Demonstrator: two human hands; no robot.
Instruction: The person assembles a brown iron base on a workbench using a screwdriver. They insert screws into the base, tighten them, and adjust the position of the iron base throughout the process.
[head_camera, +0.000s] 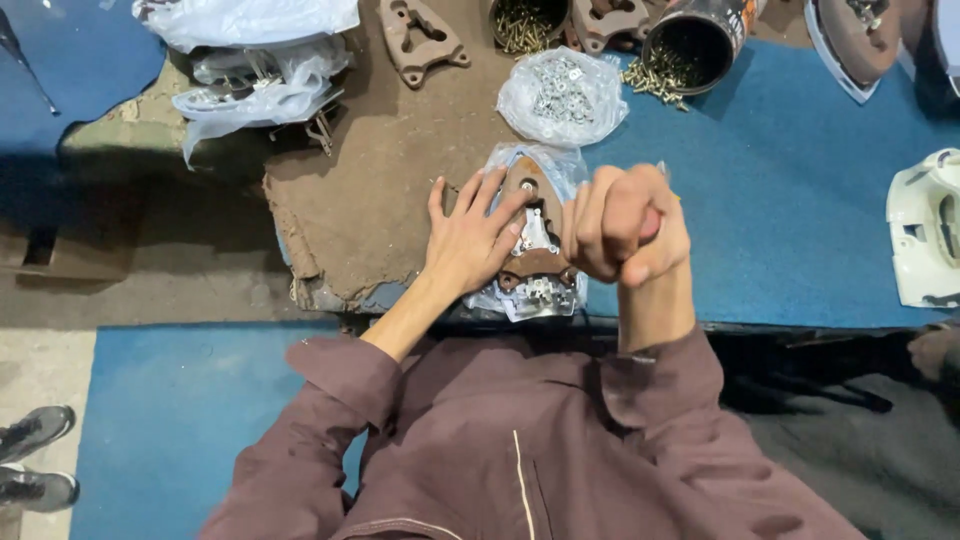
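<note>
While the left hand (468, 238) lies flat with fingers spread on a brown metal plate (533, 235) on the counter (790, 200), the right hand (622, 222) is fisted; its grip's contents cannot be told.

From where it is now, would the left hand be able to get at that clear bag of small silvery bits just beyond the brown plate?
Probably yes. The left hand lies flat on the brown plate, holding nothing, and the clear bag sits just past it with only bare board between them.

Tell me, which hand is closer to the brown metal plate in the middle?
Left. The left hand rests flat on the brown metal plate, fingers touching it. The right hand is a closed fist raised just beside it.
</note>
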